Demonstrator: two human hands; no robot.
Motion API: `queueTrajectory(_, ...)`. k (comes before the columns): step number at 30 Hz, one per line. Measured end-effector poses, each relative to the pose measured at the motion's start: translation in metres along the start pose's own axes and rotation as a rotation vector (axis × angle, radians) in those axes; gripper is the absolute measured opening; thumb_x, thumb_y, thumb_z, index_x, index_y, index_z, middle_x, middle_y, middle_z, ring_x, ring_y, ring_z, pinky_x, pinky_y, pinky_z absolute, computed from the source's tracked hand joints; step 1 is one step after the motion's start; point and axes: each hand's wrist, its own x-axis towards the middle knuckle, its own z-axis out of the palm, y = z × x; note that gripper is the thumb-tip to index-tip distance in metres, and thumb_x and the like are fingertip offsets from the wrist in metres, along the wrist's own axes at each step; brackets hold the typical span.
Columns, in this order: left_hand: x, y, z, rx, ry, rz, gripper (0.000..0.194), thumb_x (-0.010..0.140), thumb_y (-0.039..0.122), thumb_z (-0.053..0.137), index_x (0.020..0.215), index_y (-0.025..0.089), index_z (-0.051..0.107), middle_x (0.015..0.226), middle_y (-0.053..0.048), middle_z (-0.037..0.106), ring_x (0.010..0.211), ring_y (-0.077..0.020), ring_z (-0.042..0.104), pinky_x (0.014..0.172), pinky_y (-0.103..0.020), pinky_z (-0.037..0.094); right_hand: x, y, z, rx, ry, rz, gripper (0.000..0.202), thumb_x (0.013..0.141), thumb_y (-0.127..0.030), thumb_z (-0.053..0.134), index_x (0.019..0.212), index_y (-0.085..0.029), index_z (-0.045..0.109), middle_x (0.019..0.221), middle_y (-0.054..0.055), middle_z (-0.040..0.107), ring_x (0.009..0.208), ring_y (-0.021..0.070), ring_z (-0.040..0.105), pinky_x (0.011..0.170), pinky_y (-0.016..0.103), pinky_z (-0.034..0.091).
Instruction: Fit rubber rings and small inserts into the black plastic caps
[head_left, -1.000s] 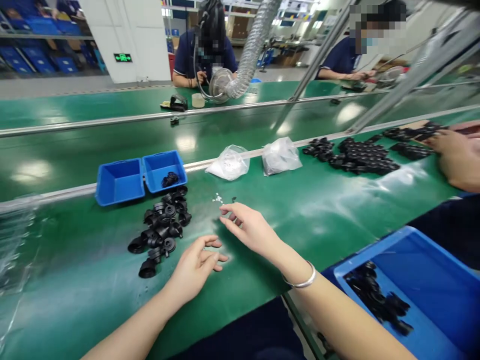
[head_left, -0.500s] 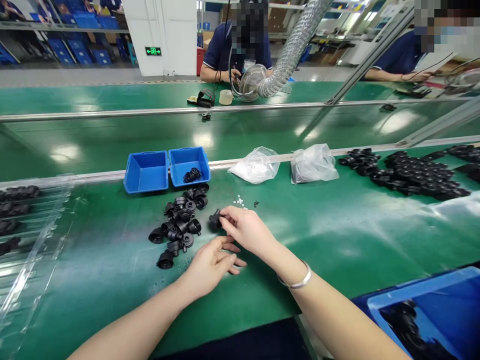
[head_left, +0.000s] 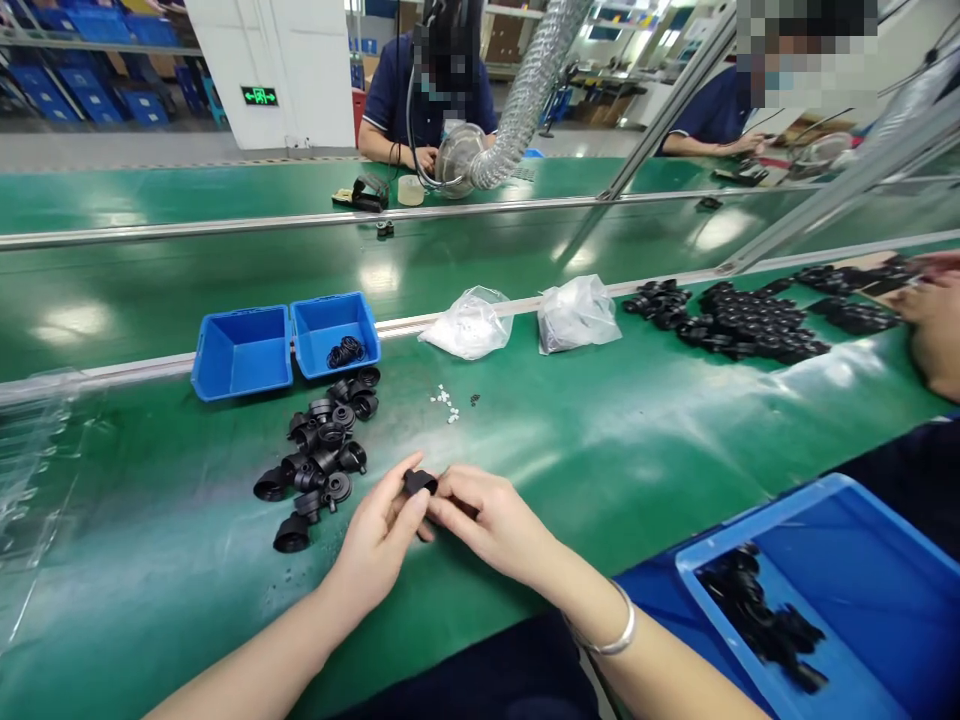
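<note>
A small black plastic fitting (head_left: 420, 483) with a cup-shaped end is held above the green table. My left hand (head_left: 381, 530) grips it between thumb and fingers. The bent fingers of my right hand (head_left: 487, 515) close on its right side, and the fingertips are partly hidden. To the left lies a loose group of similar black fittings (head_left: 330, 435). Beyond my hands are small white pieces (head_left: 448, 402) and a few tiny black pieces (head_left: 475, 399).
Two blue bins (head_left: 244, 350) stand at the rail, the right one holding black rings (head_left: 346, 351). Plastic bags (head_left: 472, 325) lie beside them. Black parts (head_left: 750, 320) are heaped at right, near another person's hand (head_left: 934, 330). A blue crate (head_left: 840, 500) sits front right.
The black fitting has come nearer to me, and my left hand has closed on it; before, only my right hand held it. The view has swung right.
</note>
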Motion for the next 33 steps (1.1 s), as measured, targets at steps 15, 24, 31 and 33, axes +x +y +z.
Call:
queueTrajectory(15,0.003,0.009,-0.003,-0.460,-0.099,-0.104,0.036,0.094,0.037,0.053,0.125,0.020,0.055,0.110,-0.009,0.058,0.096,-0.0233,0.065,0.084,-0.037,0.050,0.056,0.063,-0.027,-0.272,0.261,0.381,0.022,0.085,-0.032,0.058,0.068,-0.019,0.065,0.071,0.003,0.068,0.063,0.0163,0.061,0.060,0.026,0.040)
queueTrajectory(24,0.004,0.008,-0.008,-0.576,-0.133,-0.158,0.024,0.093,0.027,0.047,0.114,0.018,0.055,0.080,0.000,0.050,0.055,-0.0066,0.041,0.056,-0.025,0.033,0.053,0.072,-0.025,-0.280,0.290,0.331,0.017,0.086,-0.029,0.057,0.079,-0.019,0.069,0.075,0.003,0.069,0.066,0.0170,0.062,0.061,0.026,0.042)
queueTrajectory(31,0.004,0.013,-0.013,-0.845,-0.310,-0.202,0.040,0.087,0.027,0.034,0.118,0.012,0.054,0.068,0.002,0.041,0.045,-0.0055,0.025,0.045,-0.021,0.021,0.047,0.074,-0.022,-0.281,0.311,0.256,0.015,0.087,-0.027,0.057,0.080,-0.019,0.068,0.077,0.003,0.066,0.071,0.0179,0.060,0.065,0.028,0.043)
queueTrajectory(33,0.003,0.014,-0.014,-0.865,-0.328,-0.205,0.042,0.087,0.027,0.033,0.118,0.011,0.055,0.066,0.003,0.038,0.045,-0.0057,0.023,0.043,-0.021,0.021,0.045,0.074,-0.022,-0.288,0.310,0.236,0.015,0.088,-0.027,0.056,0.081,-0.019,0.068,0.077,0.004,0.065,0.072,0.0186,0.060,0.065,0.028,0.043)
